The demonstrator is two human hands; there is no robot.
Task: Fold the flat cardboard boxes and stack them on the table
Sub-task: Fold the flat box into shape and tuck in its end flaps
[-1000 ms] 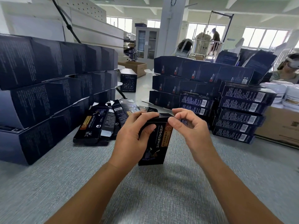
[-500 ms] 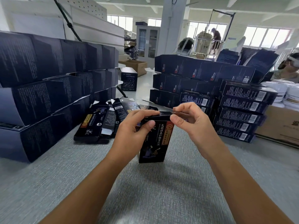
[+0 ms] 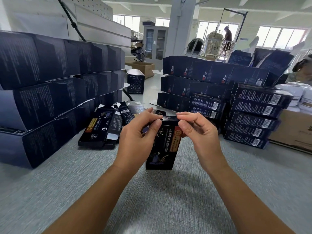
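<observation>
Head view:
- A dark printed cardboard box point(image 3: 161, 149) stands upright on the grey table point(image 3: 67, 186) in the centre of the frame, its base on the surface and its front face, with gold lettering and a drawn figure, turned toward the camera.
- The left hand point(image 3: 135, 139) grips the box's upper left side, its thumb on the front face and its fingers curled over the top edge.
- The right hand point(image 3: 200, 137) pinches the top flap at the upper right corner between thumb and forefinger; the other fingers are curled loosely beside the box.
- Just left of centre, behind the left hand, a loose pile of flat boxes point(image 3: 101, 127) lies on the table.
- Along the left of the frame, large dark folded boxes point(image 3: 50, 85) are stacked three rows high.
- At centre right, small barcode boxes point(image 3: 253, 115) are stacked in columns; behind them are longer dark boxes point(image 3: 202, 78), three rows high.
- A single dark carton point(image 3: 135, 83) stands upright near the upper centre.
- At the right edge, white tubs point(image 3: 300, 97) sit above a brown carton point(image 3: 293, 132).
</observation>
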